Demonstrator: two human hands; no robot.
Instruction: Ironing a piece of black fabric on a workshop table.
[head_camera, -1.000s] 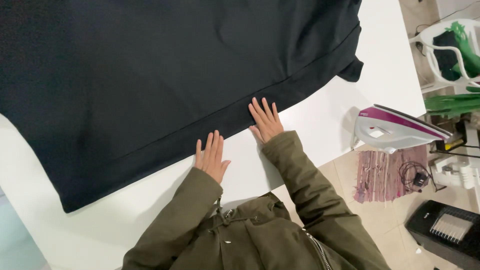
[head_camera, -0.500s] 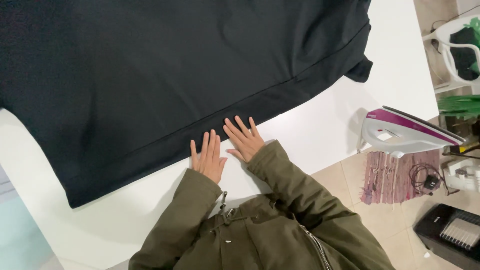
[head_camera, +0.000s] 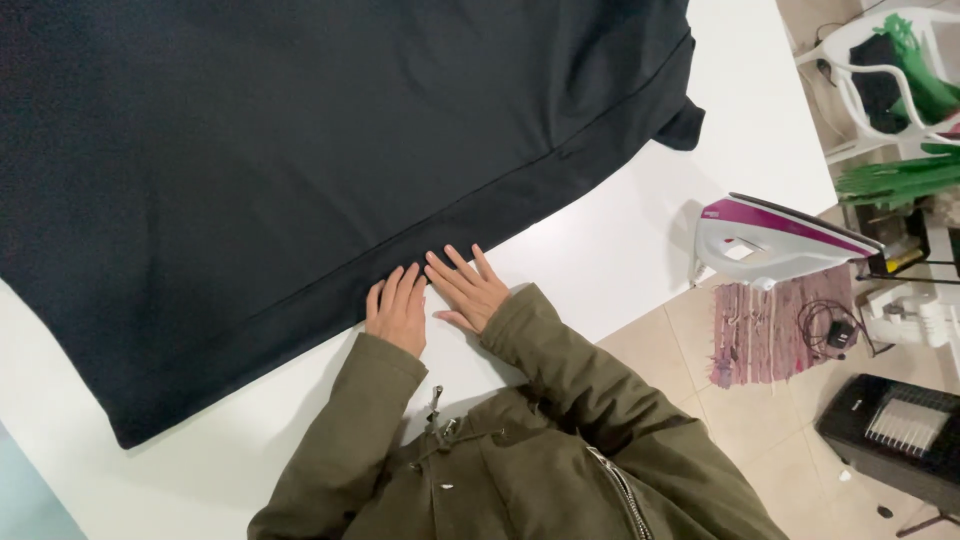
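A big black cloth (head_camera: 300, 170) lies spread across the white table (head_camera: 640, 230), covering most of its far and left part. An iron (head_camera: 775, 240) stands at the table's right edge. Both hands, left (head_camera: 398, 312) and right (head_camera: 468, 291), lie flat and open, grasping nothing, side by side at the cloth's near hem.

Even, soft indoor light, faint shadows, sharp focus, slight wide-angle stretch at edges.

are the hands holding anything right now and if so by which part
Nothing is held. The left hand and right hand lie flat, fingers spread, at the hem edge of the black garment on the white table.
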